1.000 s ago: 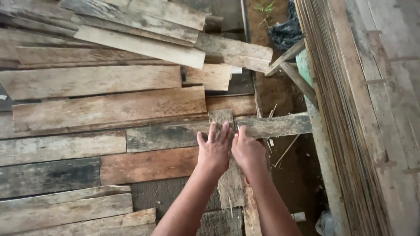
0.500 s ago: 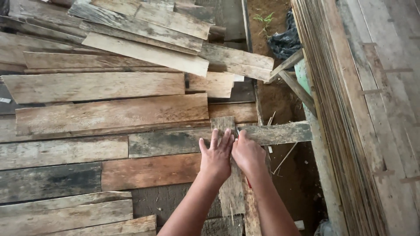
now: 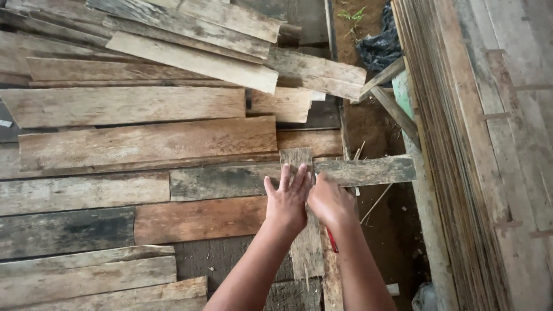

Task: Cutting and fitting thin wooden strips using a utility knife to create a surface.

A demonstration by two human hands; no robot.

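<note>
We have our left hand [image 3: 286, 201] pressed flat, fingers [image 3: 299, 178] spread and straight, on a narrow, weathered grey wooden strip [image 3: 305, 247] that runs from under our palms away to just past the fingertips, where its squared end lies across a long, dark-stained grey plank [image 3: 368, 171] set crosswise. Our right hand [image 3: 331, 203] sits just beside the left, touching it at the thumb side; its fingers are curled down and mostly hidden, so we cannot tell how tightly they close, but a thin red pencil-like stick [image 3: 332, 239] shows below the wrist and seems to be held in that hand. Compared with the two earlier views, both hands have stayed on the same spot of the strip and kept the same pose; what has shifted is mainly our head, which has dipped a little so the boards sit lower in view, and the right hand now looks more bent over the strip's edge. We judge that the work is a steadying-and-marking step in hand, not a move of the wood. To the left of the fingers lie flat brown and grey boards [image 3: 147, 144]; to the right, past bare soil [image 3: 380, 121], stands a stack of thin pale sheets on edge [image 3: 455, 144].
</note>
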